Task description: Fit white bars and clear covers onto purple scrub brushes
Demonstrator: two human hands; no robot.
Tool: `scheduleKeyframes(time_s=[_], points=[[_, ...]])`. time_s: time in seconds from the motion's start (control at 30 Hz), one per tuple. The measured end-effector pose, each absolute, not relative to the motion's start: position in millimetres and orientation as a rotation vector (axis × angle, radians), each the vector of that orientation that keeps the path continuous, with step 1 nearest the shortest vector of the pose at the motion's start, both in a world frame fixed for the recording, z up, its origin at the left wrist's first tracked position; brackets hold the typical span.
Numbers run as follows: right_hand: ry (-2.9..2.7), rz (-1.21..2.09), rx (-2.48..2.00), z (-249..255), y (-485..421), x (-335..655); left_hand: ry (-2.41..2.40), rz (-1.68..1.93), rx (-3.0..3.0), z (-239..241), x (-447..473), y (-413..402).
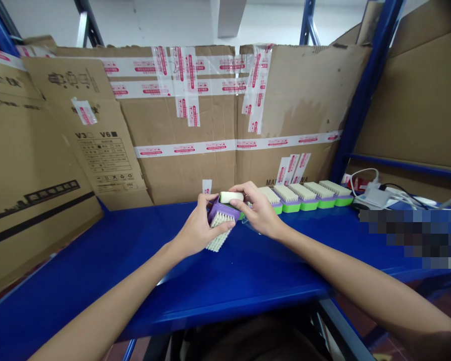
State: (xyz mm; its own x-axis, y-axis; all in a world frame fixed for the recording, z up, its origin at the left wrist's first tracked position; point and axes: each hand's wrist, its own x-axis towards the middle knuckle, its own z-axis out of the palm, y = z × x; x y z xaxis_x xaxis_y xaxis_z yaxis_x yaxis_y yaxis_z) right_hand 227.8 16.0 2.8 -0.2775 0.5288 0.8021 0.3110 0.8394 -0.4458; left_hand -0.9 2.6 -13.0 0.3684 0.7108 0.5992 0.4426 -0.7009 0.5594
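My left hand (199,228) is closed around a purple scrub brush (224,209), tilted above the blue tabletop. Its pale bristles (218,233) face down and toward me. Between the thumb and fingers of my right hand (261,209) is a small white rounded block (231,197), held against the brush's far end. Whether the block is joined to the brush I cannot tell. Just beyond my right hand, several green and purple brushes (300,196) stand in a row, bristles up. My right hand hides part of the nearest ones.
Taped cardboard panels (180,120) wall off the back of the blue table (263,271). A large carton (30,145) stands at the left. On the right lie a white power strip (376,195) and cables, beside a blue rack post (364,105).
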Motion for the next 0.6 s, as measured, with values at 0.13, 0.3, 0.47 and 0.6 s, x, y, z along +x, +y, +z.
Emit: scheduleKeyframes(time_s=[0.13, 0.3, 0.47, 0.6], points=[[-1.852, 0.231, -0.647, 4.6, 10.2, 226.6, 1.036, 1.289, 2.34, -15.8, -0.1, 3.5], [-1.829, 0.265, -0.625, 2.5, 8.2, 224.3, 1.12, 1.342, 2.316, -18.6, 5.3, 2.1], [-1.719, 0.456, -0.557, -4.1, 16.2, 221.0, 1.231, 1.4, 2.298, -22.0, 9.9, 1.0], [-1.66, 0.525, -0.526, -4.8, 17.6, 219.7, 0.987, 1.382, 2.291, -23.1, 9.7, 2.8]])
